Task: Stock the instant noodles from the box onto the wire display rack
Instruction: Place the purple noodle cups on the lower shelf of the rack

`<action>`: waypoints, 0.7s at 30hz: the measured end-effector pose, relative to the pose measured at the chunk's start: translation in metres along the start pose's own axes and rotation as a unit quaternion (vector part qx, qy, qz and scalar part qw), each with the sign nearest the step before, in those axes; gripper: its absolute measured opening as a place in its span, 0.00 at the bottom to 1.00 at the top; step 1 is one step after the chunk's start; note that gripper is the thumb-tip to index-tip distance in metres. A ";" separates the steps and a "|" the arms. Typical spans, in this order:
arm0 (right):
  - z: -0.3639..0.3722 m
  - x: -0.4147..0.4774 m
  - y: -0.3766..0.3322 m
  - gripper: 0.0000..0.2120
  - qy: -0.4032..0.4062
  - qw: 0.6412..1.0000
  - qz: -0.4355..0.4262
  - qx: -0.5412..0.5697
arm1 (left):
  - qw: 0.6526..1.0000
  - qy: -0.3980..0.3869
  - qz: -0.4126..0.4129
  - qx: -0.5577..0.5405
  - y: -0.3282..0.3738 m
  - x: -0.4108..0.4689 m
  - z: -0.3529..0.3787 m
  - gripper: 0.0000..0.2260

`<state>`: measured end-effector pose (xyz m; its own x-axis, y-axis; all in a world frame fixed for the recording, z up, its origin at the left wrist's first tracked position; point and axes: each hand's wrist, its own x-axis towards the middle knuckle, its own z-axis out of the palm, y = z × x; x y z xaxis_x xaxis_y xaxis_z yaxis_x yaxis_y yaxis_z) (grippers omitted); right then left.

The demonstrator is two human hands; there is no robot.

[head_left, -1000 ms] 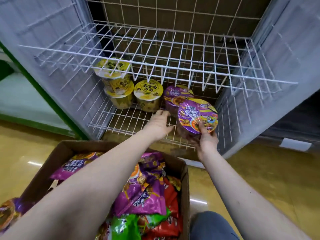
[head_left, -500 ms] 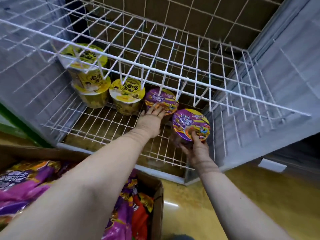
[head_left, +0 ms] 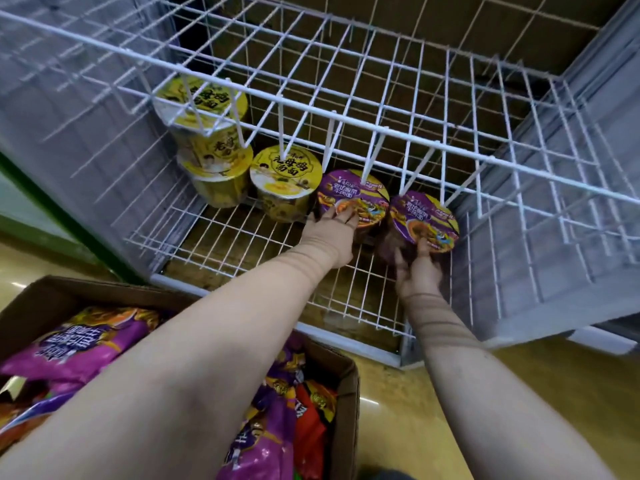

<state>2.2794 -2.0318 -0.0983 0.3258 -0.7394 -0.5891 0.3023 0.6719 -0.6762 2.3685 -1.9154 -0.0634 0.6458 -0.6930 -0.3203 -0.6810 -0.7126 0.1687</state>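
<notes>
over the glossy yellow floor (head_left: 391,410), on the wire rack (head_left: 242,244) lower shelf, our left hand (head_left: 330,233) rests relaxed fingers on one purple noodle cup (head_left: 356,195); our right hand (head_left: 417,271) grips the second purple cup (head_left: 424,216) beside it, above the box (head_left: 346,393).

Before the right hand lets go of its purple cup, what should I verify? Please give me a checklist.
1. Grip of the right hand on the right purple cup: ok.
2. This cup flat on the lower wire shelf: cannot tell, its base is hidden.
3. The left hand touches the left purple cup: ok.
4. Lid of the right purple cup faces up: ok.
5. The box holds more noodle packets: ok.
</notes>
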 end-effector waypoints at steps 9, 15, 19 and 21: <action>0.004 0.011 0.002 0.25 0.032 0.998 -0.041 -0.024 | 0.999 0.002 0.015 -0.035 -0.005 -0.003 0.004 0.35; 0.004 0.016 -0.002 0.24 0.023 0.999 -0.031 -0.034 | 0.999 0.021 0.030 -0.022 -0.010 -0.014 0.000 0.35; 0.001 0.011 0.000 0.22 0.005 0.999 -0.019 -0.035 | 0.999 0.021 0.019 -0.023 -0.012 -0.022 0.001 0.35; -0.001 0.002 0.004 0.16 0.003 0.999 -0.008 -0.052 | 0.999 0.023 0.018 -0.029 -0.011 -0.028 0.001 0.34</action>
<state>2.2806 -2.0304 -0.1022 0.3170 -0.7500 -0.5806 0.2129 0.6528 -0.7270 2.3577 -1.8878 -0.0570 0.6369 -0.7220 -0.2701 -0.6842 -0.6909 0.2335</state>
